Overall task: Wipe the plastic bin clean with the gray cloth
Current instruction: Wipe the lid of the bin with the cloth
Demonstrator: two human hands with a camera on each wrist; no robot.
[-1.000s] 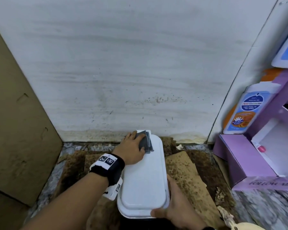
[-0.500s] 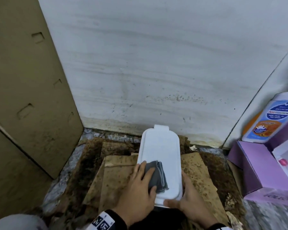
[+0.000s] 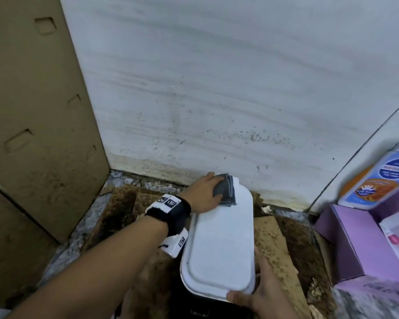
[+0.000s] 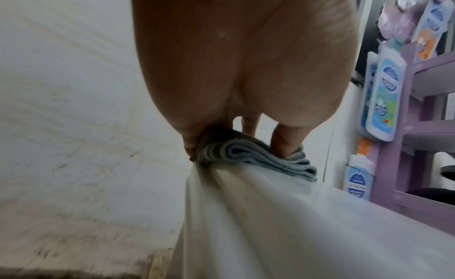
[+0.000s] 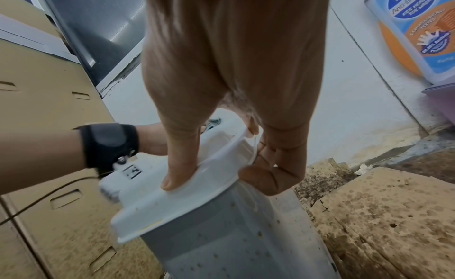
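Observation:
A plastic bin stands on the floor against the wall, with a white lid and a grey body. My left hand holds the folded gray cloth between thumb and fingers and presses it on the far end of the lid, near the wall. In the left wrist view the cloth lies bunched under my fingertips on the lid. My right hand grips the lid's near right corner. Its thumb lies on top and its fingers curl under the rim.
Stained cardboard sheets cover the floor around the bin. A tall brown cardboard panel stands at the left. At the right, a purple shelf unit holds soap bottles. The white wall rises just behind the bin.
My left hand has slid the cloth from the lid's near end back to its far end by the wall. My right hand has kept its grip on the near corner.

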